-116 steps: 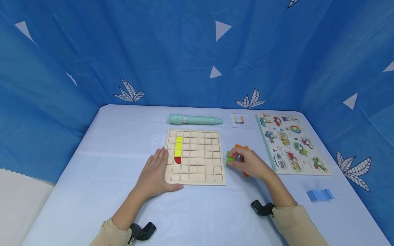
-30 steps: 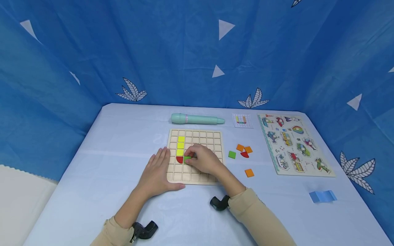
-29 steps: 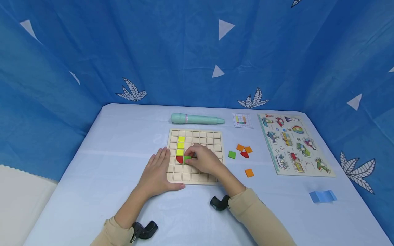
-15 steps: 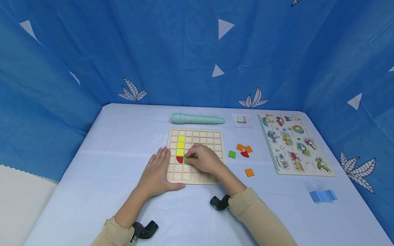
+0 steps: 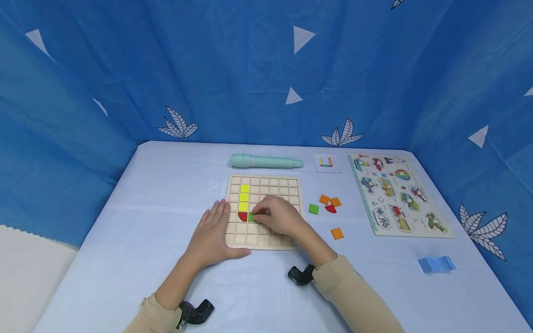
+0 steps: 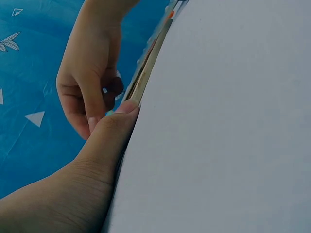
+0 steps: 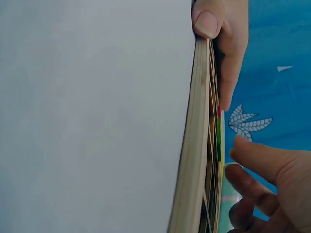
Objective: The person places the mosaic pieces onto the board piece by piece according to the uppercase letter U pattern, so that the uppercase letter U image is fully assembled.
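two hands: both mine, at the wooden grid board (image 5: 266, 231) in the lower middle of the frame.
hidden: my right hand (image 5: 280, 216) covers most of the green tile (image 5: 251, 217); both wrist views show only the board edge-on.
right hand: fingers curled, pinching the green tile, just right of the red quarter-circle (image 5: 243, 216).
left hand: (image 5: 213, 231) flat, fingers straight, pressing the board's left edge.
loose pieces: orange, green and red tiles (image 5: 327, 205), right of the board.
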Demonstrator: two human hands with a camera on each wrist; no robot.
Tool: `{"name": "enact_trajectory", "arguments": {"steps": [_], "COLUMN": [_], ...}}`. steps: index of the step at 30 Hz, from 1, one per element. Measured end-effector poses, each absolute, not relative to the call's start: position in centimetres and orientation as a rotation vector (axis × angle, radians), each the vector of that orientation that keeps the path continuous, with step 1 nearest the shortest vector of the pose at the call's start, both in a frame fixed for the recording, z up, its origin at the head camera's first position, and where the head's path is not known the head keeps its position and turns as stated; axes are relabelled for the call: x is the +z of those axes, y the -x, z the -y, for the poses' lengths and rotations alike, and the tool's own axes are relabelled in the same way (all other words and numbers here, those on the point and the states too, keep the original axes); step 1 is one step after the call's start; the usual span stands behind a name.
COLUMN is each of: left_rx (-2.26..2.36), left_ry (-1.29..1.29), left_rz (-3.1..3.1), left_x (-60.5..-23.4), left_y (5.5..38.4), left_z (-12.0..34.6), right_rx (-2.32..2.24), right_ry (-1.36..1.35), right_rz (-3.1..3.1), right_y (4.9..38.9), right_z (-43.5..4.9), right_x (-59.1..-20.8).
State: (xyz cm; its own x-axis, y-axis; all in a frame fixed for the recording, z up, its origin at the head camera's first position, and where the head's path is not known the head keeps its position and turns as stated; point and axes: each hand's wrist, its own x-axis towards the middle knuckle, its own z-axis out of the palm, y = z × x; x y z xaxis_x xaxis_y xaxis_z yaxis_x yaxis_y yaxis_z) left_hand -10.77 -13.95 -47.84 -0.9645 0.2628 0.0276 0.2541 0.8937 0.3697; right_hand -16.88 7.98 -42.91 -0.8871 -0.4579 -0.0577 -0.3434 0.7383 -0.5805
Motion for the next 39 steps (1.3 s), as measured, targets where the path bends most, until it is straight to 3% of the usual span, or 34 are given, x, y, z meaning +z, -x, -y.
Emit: {"name": "enact_trajectory", "arguments": {"steps": [14,39], "left_rx": [0.611,0.61], "left_ry": [-0.404,-0.402], "left_rz": [-3.043,-3.035], "left_x": [-47.9,-47.8], "left_y": [10.7,10.7], "left_z": [13.9,13.8], "right_rx": [-0.953,-0.943], "right_ry": [0.507,0.287], "right_rz": [-2.784,-2.83], "right_y": [17.0,17.9], "right_z": [-12.9,-21.2], "right_x": [-41.5,-42.1]}}
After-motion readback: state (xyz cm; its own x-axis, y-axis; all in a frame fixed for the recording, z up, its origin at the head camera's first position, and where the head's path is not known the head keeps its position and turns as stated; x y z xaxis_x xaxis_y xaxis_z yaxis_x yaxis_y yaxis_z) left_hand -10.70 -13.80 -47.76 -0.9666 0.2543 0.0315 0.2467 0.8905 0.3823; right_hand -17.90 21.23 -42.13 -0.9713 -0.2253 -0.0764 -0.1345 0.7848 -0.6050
